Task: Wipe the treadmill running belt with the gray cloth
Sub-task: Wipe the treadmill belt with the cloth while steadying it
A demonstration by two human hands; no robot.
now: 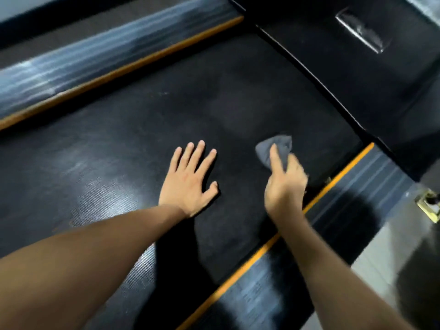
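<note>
Wiping of the treadmill running belt (142,144), seen from the head view. The gray cloth (273,148) was bunched on the belt near its right edge, a little short of the belt's far end, and was gripped by the right hand (284,184), whose fingers were curled round it with one finger laid along its top; motion blur hid the finer detail of the grip. The left hand (190,179) was pressed flat on the belt near its middle, fingers straight and spread, nothing held. The task was judged to be under way but unfinished: a duller, smeared patch was seen just beyond the cloth, perhaps a wiped area, though this could not be confirmed, while the broad left half and near part of the belt showed glare and no clear sign of wiping. On the right, the cloth lay close to the orange strip (333,184) bordering the ribbed side rail (371,177), so little room was left on that side; the dark motor cover (357,79) closed the far end. Open belt lay to the left as far as the opposite orange strip (133,65).
</note>
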